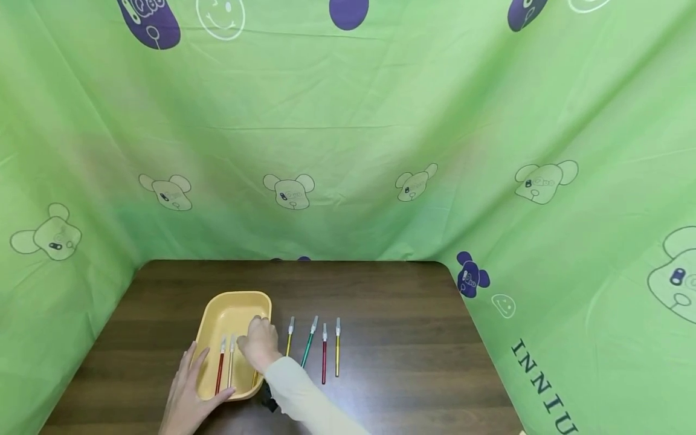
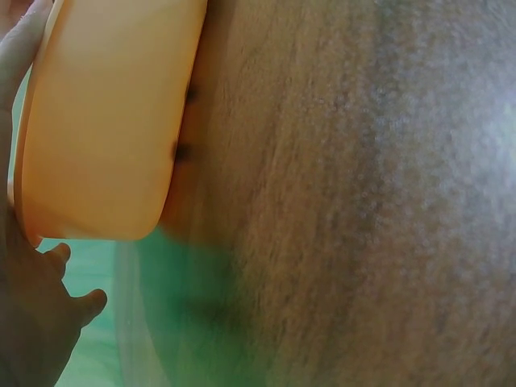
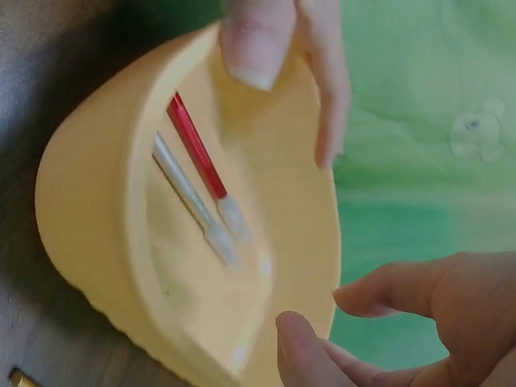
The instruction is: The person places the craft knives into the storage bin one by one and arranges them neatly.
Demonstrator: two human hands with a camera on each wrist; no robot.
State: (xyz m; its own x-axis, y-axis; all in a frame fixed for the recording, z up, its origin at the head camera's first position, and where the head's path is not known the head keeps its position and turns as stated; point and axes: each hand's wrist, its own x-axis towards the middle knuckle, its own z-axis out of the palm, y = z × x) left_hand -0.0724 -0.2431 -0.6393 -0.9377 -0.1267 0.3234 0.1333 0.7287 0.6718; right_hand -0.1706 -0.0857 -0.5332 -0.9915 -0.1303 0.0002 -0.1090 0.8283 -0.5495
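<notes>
A yellow tray [image 1: 237, 296] stands on the table's left side. My left hand [image 1: 188, 389] holds its near-left corner, thumb along the near rim and fingers spread along the left side. Inside lie a red craft knife [image 1: 220, 371] and a silver one [image 1: 231, 365], both with clear capped tips. My right hand [image 1: 260, 344] reaches into the tray's right part, fingers bent. A yellow craft knife [image 1: 254, 379] shows partly below it. In the right wrist view, the right thumb and fingers [image 3: 387, 289] stand apart at the tips; I cannot tell whether they hold that knife.
Right of the tray, several craft knives lie roughly side by side: a yellow one [image 1: 289, 344] partly behind the sleeve, a green one [image 1: 309, 347], a red one [image 1: 324, 356] and another yellow one [image 1: 338, 350]. A green printed cloth [image 1: 348, 133] surrounds the table [image 1: 413, 362].
</notes>
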